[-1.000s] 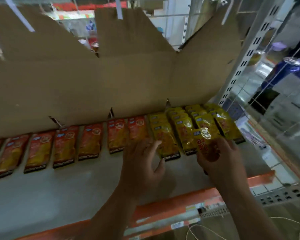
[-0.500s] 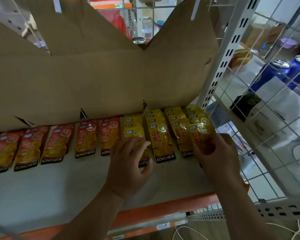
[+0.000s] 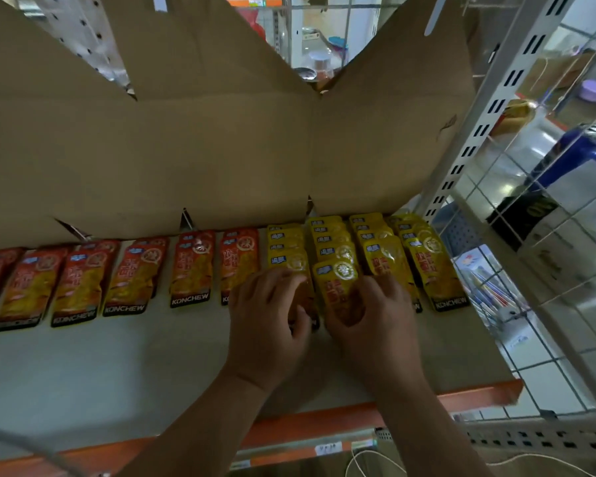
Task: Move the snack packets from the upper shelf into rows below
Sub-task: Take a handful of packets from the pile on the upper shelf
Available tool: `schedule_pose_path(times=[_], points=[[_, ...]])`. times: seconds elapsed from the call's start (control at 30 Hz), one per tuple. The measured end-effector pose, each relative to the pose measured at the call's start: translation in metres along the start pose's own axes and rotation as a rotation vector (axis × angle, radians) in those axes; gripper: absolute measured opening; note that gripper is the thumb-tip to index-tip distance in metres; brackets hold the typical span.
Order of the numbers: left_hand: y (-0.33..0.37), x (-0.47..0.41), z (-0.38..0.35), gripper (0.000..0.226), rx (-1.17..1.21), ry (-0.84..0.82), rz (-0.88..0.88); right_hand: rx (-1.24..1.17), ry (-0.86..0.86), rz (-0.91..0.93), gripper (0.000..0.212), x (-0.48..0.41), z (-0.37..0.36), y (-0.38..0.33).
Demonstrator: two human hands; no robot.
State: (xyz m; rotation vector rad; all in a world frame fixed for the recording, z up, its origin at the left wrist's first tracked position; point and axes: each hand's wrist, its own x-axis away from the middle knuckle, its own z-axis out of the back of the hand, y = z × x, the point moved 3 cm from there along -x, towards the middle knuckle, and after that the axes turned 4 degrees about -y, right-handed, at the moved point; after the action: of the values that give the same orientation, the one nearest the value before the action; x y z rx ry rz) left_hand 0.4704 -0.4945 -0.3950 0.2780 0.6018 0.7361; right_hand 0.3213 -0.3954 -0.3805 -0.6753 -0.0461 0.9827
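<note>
While the right hand pinched a yellow packet above the rows near the shelf's right back corner, placing seemed in hand — next, lay it flat at a row's front. The left hand hid the next packet's lower half — gripping or pressing, I couldn't tell.

"KONCHEW" reads along the bottom band of the red packets and a yellow packet

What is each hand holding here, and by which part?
The right hand pinches a yellow packet by its lower end. The left hand grips the lower end of the neighbouring packet.
</note>
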Motion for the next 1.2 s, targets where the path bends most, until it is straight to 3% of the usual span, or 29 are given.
schedule_pose_path(times=[0.43, 0.83, 1.2], points=[[-0.072, 0.014, 0.046, 0.044, -0.180, -0.086, -0.043, 0.098, 0.030, -0.040, 0.041, 0.005, -0.037, -0.049], [-0.076, 0.010, 0.044, 0.044, -0.157, -0.056, 0.068, 0.130, 0.017, -0.082, 0.042, 0.006, -0.054, -0.059], [-0.076, 0.010, 0.042, 0.044, -0.162, -0.069, 0.062, 0.164, -0.004, -0.092, 0.043, 0.008, -0.058, -0.060]])
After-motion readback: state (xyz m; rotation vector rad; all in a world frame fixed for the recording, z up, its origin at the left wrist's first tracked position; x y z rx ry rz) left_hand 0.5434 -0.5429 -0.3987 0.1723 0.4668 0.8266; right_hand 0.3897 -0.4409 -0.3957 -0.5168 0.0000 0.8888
